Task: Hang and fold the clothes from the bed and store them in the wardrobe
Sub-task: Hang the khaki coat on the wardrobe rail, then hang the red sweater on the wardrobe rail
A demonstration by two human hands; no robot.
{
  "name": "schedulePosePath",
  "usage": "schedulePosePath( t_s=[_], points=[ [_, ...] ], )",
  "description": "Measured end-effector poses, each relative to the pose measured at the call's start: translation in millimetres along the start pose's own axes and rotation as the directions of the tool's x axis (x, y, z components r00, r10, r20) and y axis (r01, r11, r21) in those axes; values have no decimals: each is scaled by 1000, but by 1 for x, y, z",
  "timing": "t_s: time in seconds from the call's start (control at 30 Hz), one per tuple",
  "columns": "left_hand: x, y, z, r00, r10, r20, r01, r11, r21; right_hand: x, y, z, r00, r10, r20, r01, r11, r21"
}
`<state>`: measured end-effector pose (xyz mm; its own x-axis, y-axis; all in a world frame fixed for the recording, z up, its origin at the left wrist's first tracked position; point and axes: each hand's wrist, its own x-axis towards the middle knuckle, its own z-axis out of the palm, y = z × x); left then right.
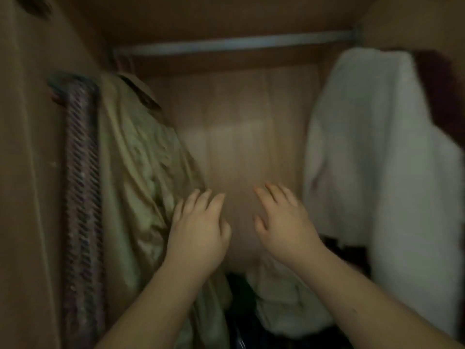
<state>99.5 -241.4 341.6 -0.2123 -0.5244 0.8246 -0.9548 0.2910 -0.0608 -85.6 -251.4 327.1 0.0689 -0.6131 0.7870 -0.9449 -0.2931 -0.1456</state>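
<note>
I look into the open wardrobe. An olive-green shirt hangs at the left from the metal rail. At the right hangs a white fluffy garment. My left hand is raised in the gap between them, fingers straight, its outer edge touching the olive shirt. My right hand is beside it with spread fingers and holds nothing. The picture is dim and blurred.
A dark patterned tie or scarf hangs on the left door's inner side. Pale and dark folded clothes lie heaped on the wardrobe floor below my hands. A dark red garment hangs behind the white one.
</note>
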Motion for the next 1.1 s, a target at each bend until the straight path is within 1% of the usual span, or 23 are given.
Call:
schedulePosePath(
  t_s=[0.13, 0.23, 0.3, 0.37, 0.47, 0.53, 0.63, 0.73, 0.8, 0.9, 1.0, 1.1],
  points=[
    [-106, 80, 17, 987, 109, 122, -77, 968, -238, -140, 32, -44, 983, 167, 78, -156, 980, -127],
    [-188, 141, 24, 947, 239, 216, -124, 889, -441, -252, 55, -69, 934, 319, 158, -294, 942, -162],
    [-247, 177, 25, 903, 313, 296, -112, 835, -539, -329, 67, -86, 871, 459, 176, -428, 884, -189],
    [-303, 209, 22, 858, 363, 365, -73, 788, -612, -404, 77, -107, 800, 566, 199, -526, 821, -222],
    [-372, 255, 8, 788, 441, 430, -61, 751, -657, -506, 83, -155, 680, 685, 262, -596, 724, -347],
    [-409, 292, -13, 742, 510, 436, -83, 715, -694, -565, 82, -195, 619, 739, 266, -608, 665, -433],
    [-453, 362, -63, 685, 626, 373, -149, 620, -770, -642, 75, -263, 546, 817, 185, -665, 557, -498],
    [-496, 431, -120, 620, 724, 303, -164, 497, -852, -716, 58, -335, 470, 878, 92, -725, 443, -527],
    [-529, 474, -153, 550, 794, 261, -188, 422, -887, -765, 42, -384, 412, 911, 37, -758, 364, -542],
    [-581, 534, -201, 431, 890, 149, -217, 262, -940, -834, 14, -454, 282, 957, -69, -811, 199, -550],
    [-626, 593, -259, 311, 950, 32, -255, 115, -960, -897, -25, -523, 196, 953, -230, -837, 40, -546],
    [-665, 645, -305, 192, 977, -88, -283, -30, -959, -947, -55, -575, 106, 923, -371, -860, -102, -500]
  ],
)
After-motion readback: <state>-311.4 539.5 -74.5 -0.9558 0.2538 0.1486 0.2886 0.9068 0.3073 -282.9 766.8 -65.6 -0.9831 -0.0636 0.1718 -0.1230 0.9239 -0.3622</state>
